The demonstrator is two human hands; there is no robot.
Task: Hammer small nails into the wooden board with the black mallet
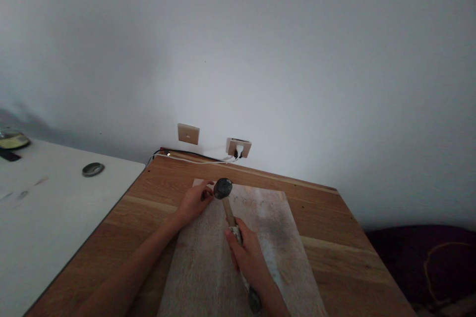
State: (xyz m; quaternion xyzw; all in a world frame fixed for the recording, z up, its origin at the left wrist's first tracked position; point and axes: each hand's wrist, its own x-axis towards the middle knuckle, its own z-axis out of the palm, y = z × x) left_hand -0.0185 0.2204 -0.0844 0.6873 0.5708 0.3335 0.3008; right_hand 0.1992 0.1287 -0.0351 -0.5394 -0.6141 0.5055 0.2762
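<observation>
My right hand is wrapped round the wooden handle of a hammer, whose dark metal head points away from me near the far end of a pale cloth mat. My left hand rests on the mat's far left part, fingers pinched together just left of the hammer head. What they pinch is too small to make out. The mat lies on a wooden table.
A white table adjoins on the left, with a round metal lid and a dish at its far end. Wall sockets with plugged cables sit behind the wooden table. A dark seat is at the right.
</observation>
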